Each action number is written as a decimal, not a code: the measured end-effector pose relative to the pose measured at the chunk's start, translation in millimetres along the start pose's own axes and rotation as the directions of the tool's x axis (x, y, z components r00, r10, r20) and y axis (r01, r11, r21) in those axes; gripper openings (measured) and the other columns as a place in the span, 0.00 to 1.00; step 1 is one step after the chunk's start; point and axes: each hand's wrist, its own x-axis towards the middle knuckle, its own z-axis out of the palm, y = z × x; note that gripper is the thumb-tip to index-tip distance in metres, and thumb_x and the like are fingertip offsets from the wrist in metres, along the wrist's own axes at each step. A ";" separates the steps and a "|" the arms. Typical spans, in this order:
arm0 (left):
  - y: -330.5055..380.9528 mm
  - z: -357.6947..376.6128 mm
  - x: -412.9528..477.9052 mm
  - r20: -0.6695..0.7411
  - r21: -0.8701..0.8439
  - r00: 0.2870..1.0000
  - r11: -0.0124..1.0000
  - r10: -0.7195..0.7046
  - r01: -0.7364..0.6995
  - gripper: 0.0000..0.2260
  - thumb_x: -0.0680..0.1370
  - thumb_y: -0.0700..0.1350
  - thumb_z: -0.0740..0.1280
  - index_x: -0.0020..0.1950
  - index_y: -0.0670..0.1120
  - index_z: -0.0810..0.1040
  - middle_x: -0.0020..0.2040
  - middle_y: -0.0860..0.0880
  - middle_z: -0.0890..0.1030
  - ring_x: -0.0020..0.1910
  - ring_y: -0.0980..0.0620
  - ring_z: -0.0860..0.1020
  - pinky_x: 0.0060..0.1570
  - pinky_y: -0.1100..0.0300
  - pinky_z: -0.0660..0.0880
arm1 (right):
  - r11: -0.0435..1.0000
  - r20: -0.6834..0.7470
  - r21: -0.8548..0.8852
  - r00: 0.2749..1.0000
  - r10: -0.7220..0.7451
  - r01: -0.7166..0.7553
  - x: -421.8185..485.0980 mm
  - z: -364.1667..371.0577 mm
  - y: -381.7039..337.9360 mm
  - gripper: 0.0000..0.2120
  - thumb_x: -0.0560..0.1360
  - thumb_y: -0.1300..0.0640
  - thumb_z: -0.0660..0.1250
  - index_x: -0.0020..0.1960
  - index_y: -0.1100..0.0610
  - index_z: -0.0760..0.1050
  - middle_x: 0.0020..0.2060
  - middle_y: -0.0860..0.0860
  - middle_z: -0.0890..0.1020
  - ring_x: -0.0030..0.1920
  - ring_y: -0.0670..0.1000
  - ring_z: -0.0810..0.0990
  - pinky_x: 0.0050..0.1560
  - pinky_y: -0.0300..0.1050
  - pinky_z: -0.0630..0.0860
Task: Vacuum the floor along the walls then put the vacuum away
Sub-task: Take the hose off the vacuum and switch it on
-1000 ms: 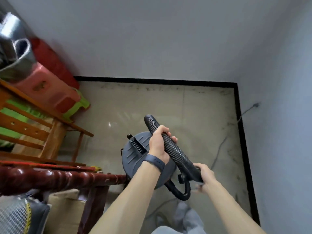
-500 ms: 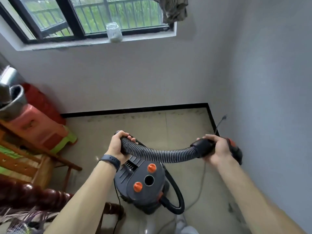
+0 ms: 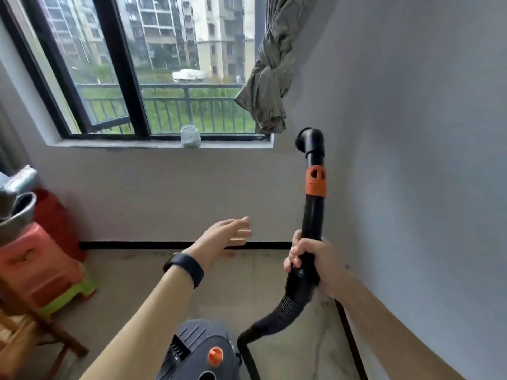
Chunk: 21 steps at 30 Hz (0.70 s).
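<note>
Presently, at the far left edge, metal basins (image 3: 16, 212) rest atop a stack of plastic stools (image 3: 38, 266), pink over green, standing on the floor (image 3: 131, 286) against the back wall (image 3: 164, 193). Part of a wooden chair frame (image 3: 46, 335) shows below them. A black-framed window (image 3: 137, 64) occupies the upper left, with a glass jar (image 3: 190, 136) on its sill towards the right end. A knotted curtain (image 3: 270, 78) hangs at the window's right edge. Black skirting (image 3: 137, 245) runs along the foot of the back wall. At centre the left hand (image 3: 222, 237) is raised in mid-air, fingers extended and slightly blurred, holding nothing; a dark band (image 3: 184, 268) sits on its wrist. Below the left forearm, at the bottom edge, the vacuum body (image 3: 200, 349) stands on the floor, dark grey with an orange knob (image 3: 215, 356) on top and partly cut off by the frame. A ribbed black hose (image 3: 274, 316) climbs from beside the body towards the right. The right hand (image 3: 312, 263) grips the lower end of the rigid black tube (image 3: 312, 215), fingers curled round it, and holds it upright close to the right wall (image 3: 411, 160). An orange collar (image 3: 316, 180) sits above the grip, and the tube ends in an open elbow at the top. Contact between tube and wall cannot be determined.
</note>
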 end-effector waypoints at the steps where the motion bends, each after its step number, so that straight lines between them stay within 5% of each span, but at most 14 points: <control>1: 23.7 12.2 -1.1 0.032 -0.012 0.997 0.998 0.065 -0.065 0.21 0.75 0.65 0.66 0.61 0.54 0.78 0.55 0.55 0.84 0.54 0.55 0.82 0.53 0.54 0.76 | 0.996 0.079 -0.088 0.997 -0.010 0.017 0.9 1.1 -8.6 0.10 0.55 0.60 0.72 0.31 0.57 0.70 0.24 0.56 0.71 0.27 0.58 0.75 0.35 0.46 0.77; 5: 96.6 55.1 -2.7 0.099 -0.283 0.967 0.939 0.234 -0.198 0.25 0.71 0.65 0.70 0.59 0.49 0.78 0.52 0.51 0.85 0.52 0.49 0.83 0.48 0.53 0.78 | 0.920 0.277 -0.385 0.960 0.040 0.073 8.0 2.8 -27.7 0.07 0.58 0.60 0.71 0.30 0.59 0.72 0.26 0.58 0.76 0.31 0.60 0.80 0.44 0.54 0.81; 9: 128.9 77.2 -8.1 0.004 -0.659 0.965 0.726 0.263 -0.195 0.15 0.77 0.57 0.69 0.45 0.46 0.73 0.38 0.50 0.77 0.32 0.51 0.77 0.36 0.58 0.75 | 0.842 0.350 -0.536 0.922 0.163 0.054 12.1 6.2 -29.9 0.08 0.61 0.64 0.73 0.34 0.57 0.75 0.34 0.58 0.83 0.41 0.60 0.85 0.58 0.61 0.81; 11: 128.6 83.6 -7.6 -0.024 -0.621 0.966 0.754 0.256 -0.215 0.15 0.77 0.56 0.69 0.44 0.46 0.72 0.36 0.50 0.75 0.30 0.51 0.74 0.34 0.57 0.74 | 0.869 0.312 -0.492 0.942 0.121 0.052 14.9 9.0 -33.0 0.12 0.62 0.63 0.76 0.40 0.58 0.75 0.37 0.58 0.82 0.42 0.60 0.84 0.55 0.57 0.82; 14: 117.4 90.2 -9.3 0.012 -0.529 0.955 0.812 0.298 -0.247 0.12 0.78 0.51 0.70 0.51 0.43 0.73 0.39 0.47 0.79 0.35 0.48 0.78 0.39 0.55 0.76 | 0.982 0.255 -0.186 0.967 0.021 0.028 22.2 11.2 -41.6 0.14 0.66 0.64 0.75 0.48 0.62 0.73 0.36 0.58 0.79 0.37 0.59 0.81 0.46 0.55 0.81; 18: 114.2 73.6 -11.7 0.009 -0.354 0.943 0.883 0.331 -0.307 0.16 0.76 0.45 0.73 0.60 0.42 0.75 0.50 0.45 0.85 0.50 0.46 0.83 0.52 0.52 0.79 | 0.972 0.216 -0.212 0.975 -0.050 0.097 26.1 9.5 -39.5 0.17 0.61 0.64 0.75 0.46 0.62 0.72 0.33 0.57 0.77 0.32 0.56 0.77 0.37 0.49 0.77; 21: 123.2 54.7 -14.2 -0.026 -0.491 0.950 0.824 0.310 -0.282 0.16 0.74 0.41 0.74 0.59 0.41 0.75 0.49 0.46 0.84 0.48 0.47 0.83 0.52 0.52 0.77 | 0.945 0.230 -0.313 0.973 -0.025 0.099 27.7 5.1 -26.2 0.17 0.57 0.65 0.73 0.43 0.62 0.71 0.33 0.57 0.77 0.31 0.55 0.76 0.35 0.47 0.77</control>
